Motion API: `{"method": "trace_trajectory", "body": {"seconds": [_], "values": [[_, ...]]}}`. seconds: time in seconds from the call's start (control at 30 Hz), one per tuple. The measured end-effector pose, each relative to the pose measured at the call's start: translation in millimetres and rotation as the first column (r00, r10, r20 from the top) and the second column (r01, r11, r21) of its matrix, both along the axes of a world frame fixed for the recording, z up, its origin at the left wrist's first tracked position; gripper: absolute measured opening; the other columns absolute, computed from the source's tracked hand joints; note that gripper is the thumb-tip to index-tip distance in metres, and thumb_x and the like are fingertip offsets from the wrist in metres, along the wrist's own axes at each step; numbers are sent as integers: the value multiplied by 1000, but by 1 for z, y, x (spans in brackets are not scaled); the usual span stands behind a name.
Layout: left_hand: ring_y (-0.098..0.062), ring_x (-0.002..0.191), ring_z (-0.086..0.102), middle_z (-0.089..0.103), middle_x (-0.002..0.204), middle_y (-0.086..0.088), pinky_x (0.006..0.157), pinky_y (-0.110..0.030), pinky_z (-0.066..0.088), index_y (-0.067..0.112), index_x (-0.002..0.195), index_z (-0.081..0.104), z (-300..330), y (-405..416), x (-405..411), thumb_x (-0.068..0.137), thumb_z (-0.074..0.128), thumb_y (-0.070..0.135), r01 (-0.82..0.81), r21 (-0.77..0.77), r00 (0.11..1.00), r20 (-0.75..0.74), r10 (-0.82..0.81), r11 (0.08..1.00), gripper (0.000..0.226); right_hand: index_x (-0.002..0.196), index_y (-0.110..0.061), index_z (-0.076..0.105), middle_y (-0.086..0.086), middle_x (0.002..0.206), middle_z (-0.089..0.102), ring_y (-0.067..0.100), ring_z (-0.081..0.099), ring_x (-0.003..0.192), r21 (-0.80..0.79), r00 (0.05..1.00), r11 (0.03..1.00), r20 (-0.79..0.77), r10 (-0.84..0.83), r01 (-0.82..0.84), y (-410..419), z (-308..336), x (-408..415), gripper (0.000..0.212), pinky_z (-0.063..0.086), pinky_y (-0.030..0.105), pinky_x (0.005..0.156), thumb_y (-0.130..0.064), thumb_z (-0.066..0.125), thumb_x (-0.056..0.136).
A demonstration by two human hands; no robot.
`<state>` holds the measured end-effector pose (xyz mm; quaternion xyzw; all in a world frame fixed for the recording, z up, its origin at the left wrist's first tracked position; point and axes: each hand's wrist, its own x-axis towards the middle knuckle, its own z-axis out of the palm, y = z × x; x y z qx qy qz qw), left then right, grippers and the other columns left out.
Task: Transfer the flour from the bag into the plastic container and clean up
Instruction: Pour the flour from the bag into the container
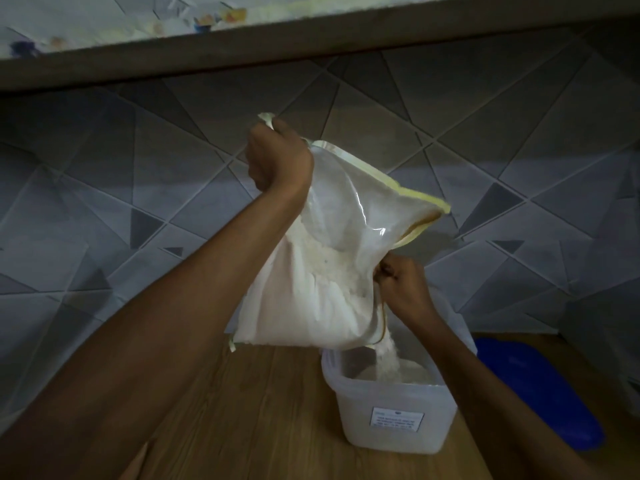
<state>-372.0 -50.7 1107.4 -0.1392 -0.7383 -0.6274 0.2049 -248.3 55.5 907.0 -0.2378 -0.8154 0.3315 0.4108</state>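
The person holds a clear plastic bag (322, 258) of flour tilted above an open plastic container (391, 407) that stands on a wooden counter (249, 410). The left hand (277, 157) is raised high, its fingers curled tight round the bag's upper corner, so that the bag hangs slanting down from it. The right hand (401, 282) is lower and to the right, its fingers pinching the edge of the bag near the open mouth, just above the container. The bag has a pale yellow trim along its edges, and its upper part is see-through and mostly emptied, while the flour (304, 306) sits heaped in the lower half. A thin stream of flour (388, 351) falls from the bag's lowest corner into the container, where a small mound already lies on the bottom. The container is translucent white, roughly square, with 1 printed label (397, 419) on the side facing the camera; the print is too small to read. A blue lid (540, 393) lies flat on the counter just to the right of the container, partly behind the right forearm. Behind everything rises a wall of grey tiles (104, 209) cut in angular shapes, with a shelf (242, 53) running above it.
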Motion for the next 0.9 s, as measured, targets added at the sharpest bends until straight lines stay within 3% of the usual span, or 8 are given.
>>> {"method": "trace_trajectory", "body": {"seconds": [0.07,0.2,0.3,0.47,0.57,0.7,0.8,0.9], "values": [[-20,102,65,68,110,-2,78,-30,47,13,115,62,0,2,3,105,39,30,8,-4,1000,-5,-8,1000,31,70,-2,62,7,63,66,16,61,62,-1,1000,1000,3,13,-13,0,0,2,20,44,31,58,-16,48,70],[-20,104,65,67,112,-3,77,-27,44,11,116,61,1,2,4,105,38,30,12,8,1000,20,-12,1000,32,59,-11,50,-9,51,48,-1,51,52,-47,997,999,-71,-15,11,-2,3,8,14,32,13,49,-17,50,71],[-21,111,62,65,120,-5,77,-26,40,9,120,60,0,-2,2,105,37,29,-7,11,1000,26,7,1000,34,56,-18,46,-11,50,46,-5,51,51,-55,998,998,-68,-18,14,0,1,11,28,31,13,50,-12,60,79],[-24,123,57,59,134,-10,94,-28,43,4,131,55,3,-19,-19,106,35,27,-64,17,995,78,63,998,39,76,-13,69,-19,63,62,-16,58,62,-152,983,988,-172,-63,37,6,1,24,18,40,2,55,-2,65,90],[-25,122,57,61,132,-10,93,-30,44,5,130,57,1,-24,-21,105,36,25,-84,21,993,83,82,996,38,69,-12,66,-25,52,60,-12,57,56,-167,984,986,-176,-36,6,4,0,18,22,38,5,53,-1,66,88],[-27,121,58,62,130,-9,94,-32,45,7,127,57,5,-23,-20,104,37,27,-62,60,995,83,57,996,37,53,-15,47,-16,44,45,0,42,45,-111,990,994,-139,10,-26,2,4,6,41,31,17,49,-1,70,84],[-24,121,58,62,130,-7,93,-31,44,9,127,58,11,-21,-17,105,37,29,-59,70,997,60,55,996,36,57,-22,57,-19,51,58,-4,52,51,-136,980,991,-195,-37,10,2,-1,9,37,38,12,52,-3,68,86],[-21,117,60,64,127,-5,86,-27,43,9,126,59,13,-18,-11,105,37,29,-54,33,998,11,54,998,36,64,-9,63,-7,56,61,0,52,54,-138,989,988,-140,50,-69,-1,-2,10,25,42,20,56,-5,69,87]]}}
